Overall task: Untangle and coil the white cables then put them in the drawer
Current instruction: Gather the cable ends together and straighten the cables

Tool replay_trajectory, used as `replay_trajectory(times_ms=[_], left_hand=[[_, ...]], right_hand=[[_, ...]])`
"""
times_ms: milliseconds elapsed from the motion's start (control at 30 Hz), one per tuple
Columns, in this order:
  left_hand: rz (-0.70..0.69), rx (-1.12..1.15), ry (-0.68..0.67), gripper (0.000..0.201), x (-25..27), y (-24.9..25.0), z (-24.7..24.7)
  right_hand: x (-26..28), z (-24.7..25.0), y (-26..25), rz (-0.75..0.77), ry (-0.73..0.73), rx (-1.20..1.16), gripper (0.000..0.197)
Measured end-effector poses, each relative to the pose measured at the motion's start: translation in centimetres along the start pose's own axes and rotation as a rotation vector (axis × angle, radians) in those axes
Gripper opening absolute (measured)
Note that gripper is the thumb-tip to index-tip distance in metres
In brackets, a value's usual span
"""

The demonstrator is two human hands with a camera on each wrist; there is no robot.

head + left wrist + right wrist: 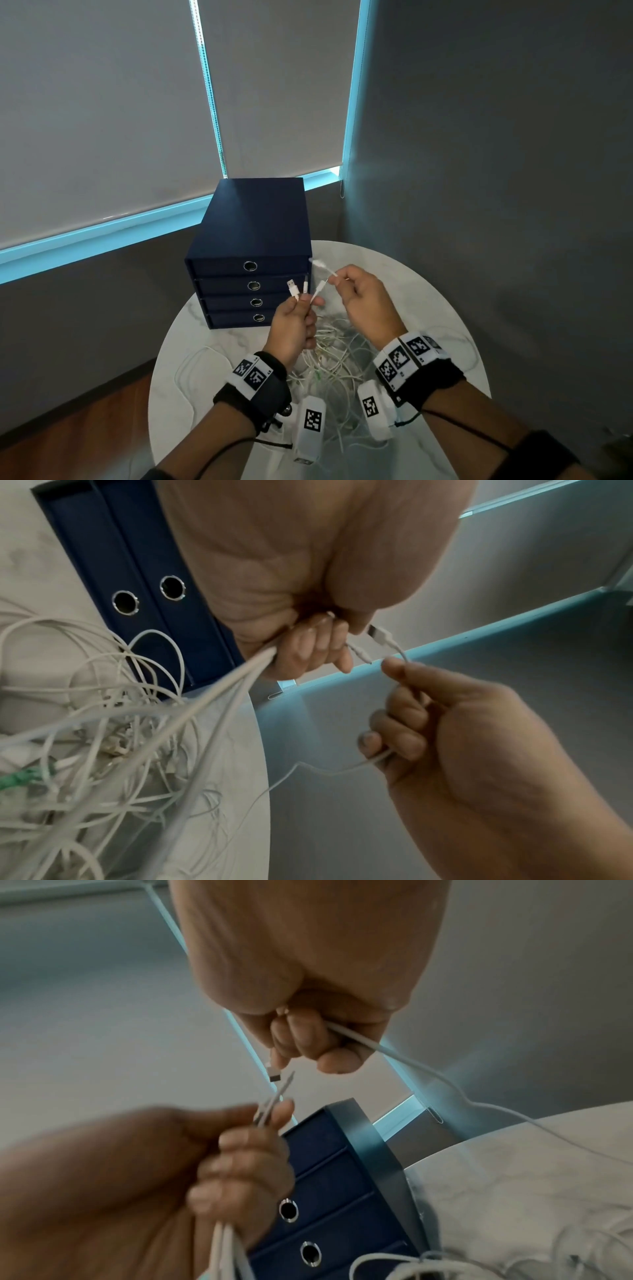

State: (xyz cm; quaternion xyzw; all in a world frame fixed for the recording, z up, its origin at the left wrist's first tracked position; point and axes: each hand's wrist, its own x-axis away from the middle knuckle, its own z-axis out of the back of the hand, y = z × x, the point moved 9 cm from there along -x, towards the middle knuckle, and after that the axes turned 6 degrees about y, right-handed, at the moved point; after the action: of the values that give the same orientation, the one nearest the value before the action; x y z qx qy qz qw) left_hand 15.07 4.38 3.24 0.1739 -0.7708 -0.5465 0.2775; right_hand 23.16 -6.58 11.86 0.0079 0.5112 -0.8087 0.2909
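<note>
The left hand (pixel 294 323) has its fingers (pixel 318 645) curled tight round several thin white cables (pixel 329 363), plugs up. The right hand (pixel 364 301) pinches one cable end. The tangle lies on the round white marble bench (pixel 445 308), beside the closed navy four-drawer box (pixel 253 240); grey blinds (pixel 102 102) behind.

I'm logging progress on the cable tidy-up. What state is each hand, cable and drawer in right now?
left hand: grips several cable ends, connectors sticking up
right hand: pinches one cable end
cable pile: tangled on the table, uncoiled
drawer unit: all four drawers closed
table: carries the pile and the drawer unit
</note>
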Motion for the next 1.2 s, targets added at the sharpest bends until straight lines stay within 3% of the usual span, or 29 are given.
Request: replay_trajectory(times_ms=[167,367,500,567,667,700,767,833,967,1200], left_hand=[[-0.053,-0.012,-0.032,0.031,0.5,0.7,-1.4],[-0.156,-0.161,-0.021,0.029,0.7,1.2,-1.0],[-0.136,-0.207,0.019,0.028,0.6,0.7,-0.4],[-0.131,-0.211,0.029,0.028,0.4,0.8,-0.3],[-0.189,-0.233,0.008,0.030,0.4,1.3,-0.5],[-0.202,-0.229,-0.006,0.030,0.6,1.5,-0.7],[-0.201,-0.212,-0.076,0.030,1.0,1.6,-1.8],[-0.177,-0.192,-0.155,0.029,1.4,1.5,-3.0],[-0.162,-0.226,-0.186,0.028,1.5,1.3,-3.3],[-0.174,-0.307,-0.235,0.029,1.5,0.9,-3.6]], right_hand=[[2.1,-2.1,0.8,-0.025,-0.091,0.224,0.019],[3.0,-3.3,0.3,0.041,-0.224,0.312,0.025],[2.5,-3.7,0.7,0.029,-0.349,0.278,0.031],[1.6,-2.8,0.7,0.000,-0.292,0.242,0.027],[-0.1,-0.4,0.6,-0.048,-0.077,0.126,0.009],[-0.3,-0.2,0.4,-0.061,-0.063,0.095,0.019],[-0.3,-1.4,0.1,-0.086,-0.156,0.013,0.039],[0.1,-2.6,-0.9,-0.046,-0.252,0.001,0.046],[0.0,-3.0,-2.0,0.050,-0.280,0.094,0.030],[0.2,-2.8,-2.3,-0.015,-0.274,0.070,0.014]])
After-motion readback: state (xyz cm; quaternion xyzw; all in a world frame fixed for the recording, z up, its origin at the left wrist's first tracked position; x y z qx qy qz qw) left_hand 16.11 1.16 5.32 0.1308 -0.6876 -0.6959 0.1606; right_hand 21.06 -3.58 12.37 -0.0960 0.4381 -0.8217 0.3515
